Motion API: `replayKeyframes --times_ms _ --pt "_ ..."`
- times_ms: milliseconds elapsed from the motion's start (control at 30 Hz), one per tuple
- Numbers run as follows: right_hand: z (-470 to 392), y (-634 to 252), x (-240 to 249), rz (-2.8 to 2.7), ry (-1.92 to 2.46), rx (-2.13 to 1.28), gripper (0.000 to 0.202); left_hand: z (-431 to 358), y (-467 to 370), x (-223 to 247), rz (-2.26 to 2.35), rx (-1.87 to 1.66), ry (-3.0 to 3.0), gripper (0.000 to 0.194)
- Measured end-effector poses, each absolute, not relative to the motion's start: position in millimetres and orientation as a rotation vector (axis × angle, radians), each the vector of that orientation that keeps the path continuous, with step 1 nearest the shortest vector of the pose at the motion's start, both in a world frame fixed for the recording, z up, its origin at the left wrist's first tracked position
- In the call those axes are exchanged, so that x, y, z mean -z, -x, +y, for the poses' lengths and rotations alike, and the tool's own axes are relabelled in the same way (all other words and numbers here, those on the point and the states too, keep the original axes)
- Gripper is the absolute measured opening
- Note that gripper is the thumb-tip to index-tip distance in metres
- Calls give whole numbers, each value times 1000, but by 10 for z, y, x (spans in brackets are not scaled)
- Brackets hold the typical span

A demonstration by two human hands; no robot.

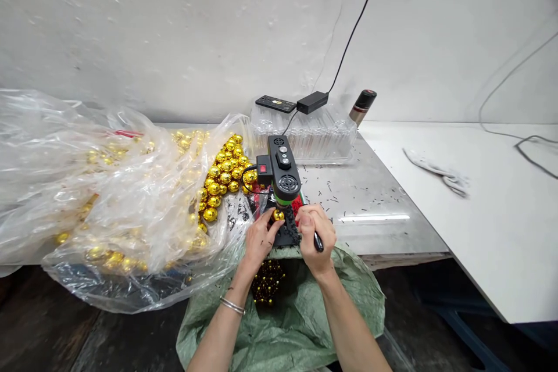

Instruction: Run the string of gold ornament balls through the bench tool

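Note:
A black bench machine (285, 171) with a red switch stands near the table's front edge. Under its head, my left hand (260, 238) pinches a gold ball (278, 215) between thumb and fingers. To the right, my right hand (315, 235) is wrapped round a black handle (318, 242) whose end sticks out below the fist. Small black pieces (291, 224) lie on the machine's base between my hands. Shiny gold balls (225, 165) spill from a clear plastic bag at the left. Below my hands, a green sack (296, 325) hangs open with dark, gold-dotted items (269, 285) inside.
The large clear bag (131, 197) covers the table's left. Behind the machine, a clear plastic tray (322, 139) carries a phone (275, 104) and a power adapter (312, 102). A bottle (363, 106) stands beside it. A glove (438, 173) lies on the white table (492, 232).

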State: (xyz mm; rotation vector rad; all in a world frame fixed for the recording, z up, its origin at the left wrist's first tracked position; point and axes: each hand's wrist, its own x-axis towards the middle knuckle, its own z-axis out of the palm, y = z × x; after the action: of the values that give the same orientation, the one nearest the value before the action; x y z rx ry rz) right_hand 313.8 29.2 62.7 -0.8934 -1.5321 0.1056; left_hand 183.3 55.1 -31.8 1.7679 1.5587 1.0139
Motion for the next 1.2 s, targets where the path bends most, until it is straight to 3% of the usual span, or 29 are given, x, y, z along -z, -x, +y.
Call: replayKeyframes --times_ms 367,900,1067,1200 --pt "286 -3145 -544 -1546 879 -94 29 496 -1858 426 1612 -1110 -2040 32" --pt "466 -3106 65 -1476 716 10 30 491 -1843 484 1591 -1175 -2086 32" --pt "454 -3156 61 -1615 728 66 30 494 -1836 476 1569 -1162 -2044 32" --pt "388 -3141 -210 -1560 774 27 31 535 -1859 473 1577 -1153 -1975 32"
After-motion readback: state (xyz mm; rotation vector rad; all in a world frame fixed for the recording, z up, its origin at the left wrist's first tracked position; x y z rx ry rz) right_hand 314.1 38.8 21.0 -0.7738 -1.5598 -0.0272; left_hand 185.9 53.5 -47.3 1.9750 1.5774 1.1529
